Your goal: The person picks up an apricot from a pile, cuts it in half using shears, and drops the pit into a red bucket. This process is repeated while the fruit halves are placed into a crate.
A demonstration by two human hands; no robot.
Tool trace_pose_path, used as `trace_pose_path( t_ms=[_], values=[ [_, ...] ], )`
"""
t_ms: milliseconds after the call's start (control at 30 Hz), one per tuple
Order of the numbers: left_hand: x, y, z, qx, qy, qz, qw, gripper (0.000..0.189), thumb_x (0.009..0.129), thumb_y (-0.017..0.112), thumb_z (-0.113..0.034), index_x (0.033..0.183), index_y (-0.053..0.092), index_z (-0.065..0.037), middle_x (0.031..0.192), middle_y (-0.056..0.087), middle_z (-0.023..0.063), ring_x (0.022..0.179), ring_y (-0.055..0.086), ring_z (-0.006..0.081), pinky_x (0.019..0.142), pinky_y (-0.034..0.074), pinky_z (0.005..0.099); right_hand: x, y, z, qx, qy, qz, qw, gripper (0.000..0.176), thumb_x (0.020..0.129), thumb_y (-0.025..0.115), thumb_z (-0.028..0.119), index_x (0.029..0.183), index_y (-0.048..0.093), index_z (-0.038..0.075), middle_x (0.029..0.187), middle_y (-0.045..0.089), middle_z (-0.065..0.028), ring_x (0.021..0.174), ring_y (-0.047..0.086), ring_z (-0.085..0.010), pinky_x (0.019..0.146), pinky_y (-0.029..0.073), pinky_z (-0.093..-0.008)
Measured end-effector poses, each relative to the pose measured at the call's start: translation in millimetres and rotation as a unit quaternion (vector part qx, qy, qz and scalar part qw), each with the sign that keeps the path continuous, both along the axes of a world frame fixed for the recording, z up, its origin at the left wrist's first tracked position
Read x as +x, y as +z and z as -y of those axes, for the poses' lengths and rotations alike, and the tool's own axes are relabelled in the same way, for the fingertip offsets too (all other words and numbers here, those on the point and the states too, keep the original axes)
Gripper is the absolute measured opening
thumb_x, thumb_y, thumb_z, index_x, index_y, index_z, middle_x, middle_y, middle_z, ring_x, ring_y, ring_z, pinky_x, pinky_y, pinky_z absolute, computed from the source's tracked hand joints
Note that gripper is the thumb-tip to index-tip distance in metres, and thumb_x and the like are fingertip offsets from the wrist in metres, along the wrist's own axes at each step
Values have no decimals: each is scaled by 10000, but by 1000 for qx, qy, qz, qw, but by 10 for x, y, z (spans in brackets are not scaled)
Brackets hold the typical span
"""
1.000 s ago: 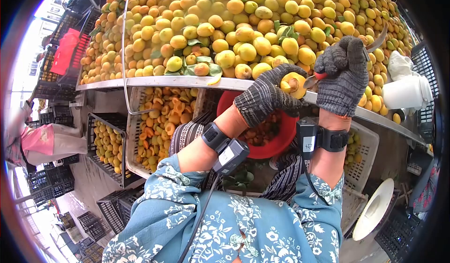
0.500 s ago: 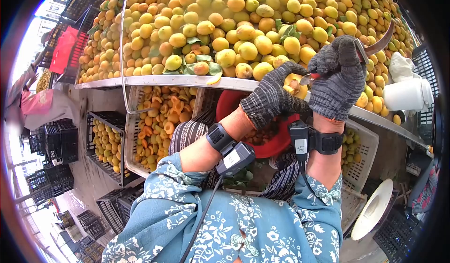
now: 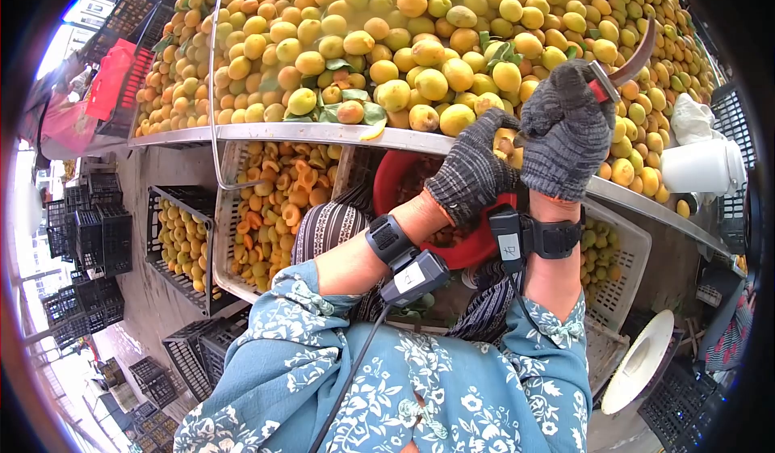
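Note:
My left hand (image 3: 475, 168), in a dark striped knitted glove, is closed around a yellow-orange apricot (image 3: 506, 142) above the metal table edge. My right hand (image 3: 568, 130), gloved alike, grips a curved knife by its red handle; the knife's blade (image 3: 635, 56) points up and to the right. Between my hands the fruit is partly hidden by the fingers. A large heap of apricots (image 3: 428, 84) lies on the table just beyond them. Under my hands is a red basin (image 3: 478, 247), partly covered by my wrists.
A pale crate (image 3: 226, 247) of halved apricots stands left of my legs, beside a black crate (image 3: 208, 308) of whole fruit. A white bucket (image 3: 702, 165) sits at the table's right. A straw hat (image 3: 639, 362) lies lower right. A person's pink garment (image 3: 69, 126) shows far left.
My right hand has shifted slightly left and turned, with the blade now more upright. My left hand has moved a little right, covering more of the apricot. The person at far left has moved up in view.

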State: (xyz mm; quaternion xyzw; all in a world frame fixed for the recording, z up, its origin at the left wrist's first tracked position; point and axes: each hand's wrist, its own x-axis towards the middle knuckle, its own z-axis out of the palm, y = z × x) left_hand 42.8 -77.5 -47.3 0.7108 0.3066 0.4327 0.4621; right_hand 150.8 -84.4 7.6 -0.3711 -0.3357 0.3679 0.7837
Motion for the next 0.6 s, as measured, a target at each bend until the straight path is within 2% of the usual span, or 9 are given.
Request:
trace_pose_path(
  t_ms=[33, 100, 233, 333, 367, 433, 533, 600],
  values=[
    [4, -35, -3, 1, 0, 0, 1000, 506, 641, 771, -129, 1061, 519, -3, 960, 595, 195, 959, 588, 349, 840, 469, 381, -13, 6, 5, 1, 0, 0, 1000, 170, 845, 675, 245, 854, 578, 105, 590, 483, 35, 510, 449, -80, 489, 361, -235],
    [-3, -69, -21, -39, 2, -40, 998, 423, 728, 677, -99, 1099, 499, -5, 982, 578, 177, 932, 576, 303, 856, 454, 353, -80, 22, 2, -21, -28, -7, 999, 174, 848, 674, 249, 834, 579, 104, 592, 495, 36, 503, 456, -73, 475, 359, -227],
    [9, -6, 35, -16, 43, -50, 998, 388, 745, 650, -89, 1092, 499, -2, 981, 583, 190, 939, 583, 330, 842, 460, 366, -101, -12, -34, -62, -37, -28, 997, 185, 849, 673, 247, 796, 561, 109, 571, 470, 40, 473, 439, -79, 453, 350, -228],
    [-19, 21, 0, 16, 52, -49, 997, 402, 715, 657, -65, 1087, 510, -21, 975, 580, 205, 939, 577, 379, 826, 466, 382, 4, -103, -88, -19, 63, -131, 989, 228, 859, 654, 263, 737, 517, 127, 526, 373, 54, 427, 341, -90, 427, 290, -246],
    [-28, 12, -4, 14, 53, -48, 997, 402, 715, 657, -65, 1087, 510, -21, 975, 580, 205, 939, 577, 379, 826, 466, 382, -17, -103, -92, -20, 64, -131, 989, 228, 859, 654, 263, 737, 517, 127, 526, 373, 54, 427, 341, -90, 427, 290, -246],
    [-33, -5, -3, 27, 32, -59, 997, 409, 697, 671, -61, 1074, 517, -19, 962, 586, 197, 940, 583, 367, 829, 466, 378, -55, -98, -87, -63, -36, -12, 997, 247, 868, 643, 272, 720, 505, 130, 523, 360, 56, 423, 313, -88, 434, 274, -249],
    [-61, 32, 22, 16, 14, -54, 998, 405, 693, 677, -63, 1065, 522, -19, 968, 590, 190, 955, 585, 349, 847, 460, 373, -34, -139, -69, -72, -42, 50, 995, 237, 870, 642, 265, 730, 509, 128, 526, 367, 56, 422, 314, -87, 442, 285, -253],
    [-54, 14, 12, 21, 15, -49, 998, 408, 706, 672, -66, 1081, 520, -13, 983, 593, 194, 963, 585, 345, 856, 456, 375, -41, -102, -62, -57, -11, 16, 998, 230, 872, 642, 259, 735, 513, 126, 531, 372, 56, 423, 314, -85, 438, 281, -251]
  ],
)
